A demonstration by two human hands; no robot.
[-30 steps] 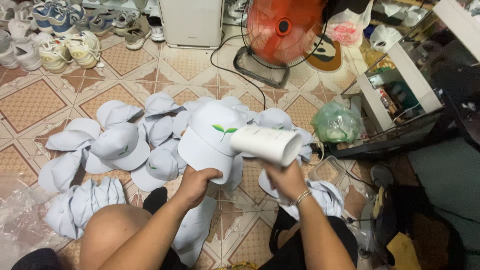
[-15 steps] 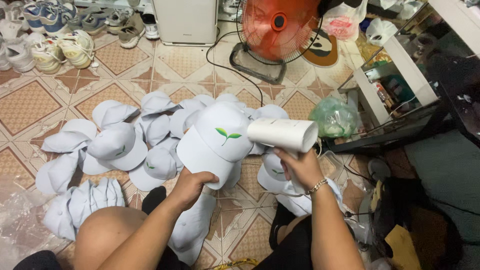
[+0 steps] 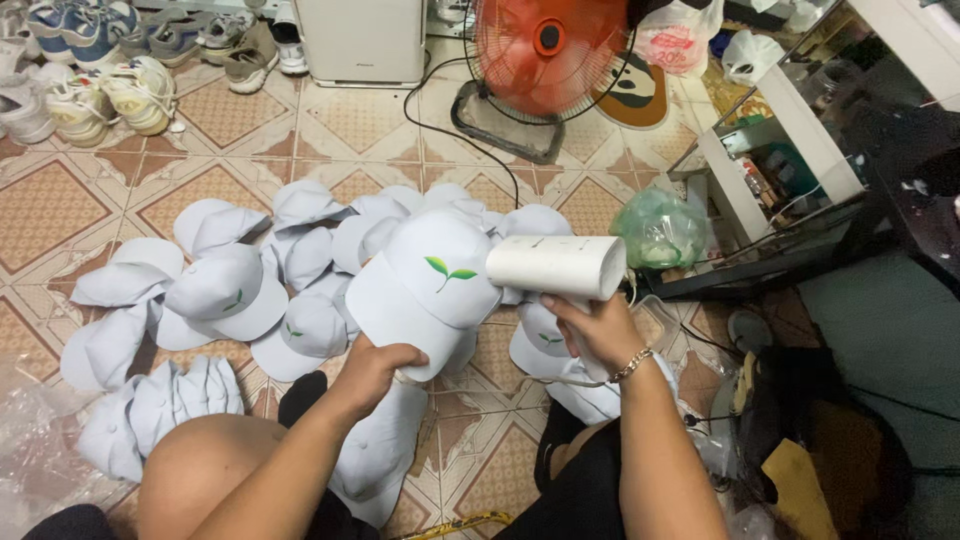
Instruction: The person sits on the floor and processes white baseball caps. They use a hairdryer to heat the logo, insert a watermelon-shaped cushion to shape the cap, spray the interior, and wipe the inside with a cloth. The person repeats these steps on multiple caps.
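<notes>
head view: a patterned tile floor (image 3: 60, 200) is seen from above, and across it a wide scatter of white caps (image 3: 230, 290) is spread, some stacked in a row at the lower left. behind them an orange fan (image 3: 545, 40) and a white appliance box (image 3: 362, 40) are stood, with pairs of sneakers (image 3: 110, 90) lined up at the upper left. at the right a white shelf unit (image 3: 770, 150) is filled with small items too blurred to be told apart, and just beside it a tied green plastic bag (image 3: 660, 228) is set down; its contents cannot be made out. crumpled clear plastic (image 3: 30, 440) is seen at the lower left edge.

a white cap with a green leaf mark (image 3: 430, 285) is held up above the pile, near the middle of the view. its brim is gripped from below by the left hand (image 3: 375, 365), fingers closed around the edge. the cap is judged light and soft in the crown, easily dented, with a stiffer brim, so the brim is the surer place for it to be taken hold of. a white hair dryer (image 3: 555, 268) is grasped by its handle in the right hand (image 3: 595, 335), fist closed, a bracelet at the wrist; its barrel is pointed at the cap's side, nearly touching the crown. the dryer is judged rigid, smooth and of moderate weight.
</notes>
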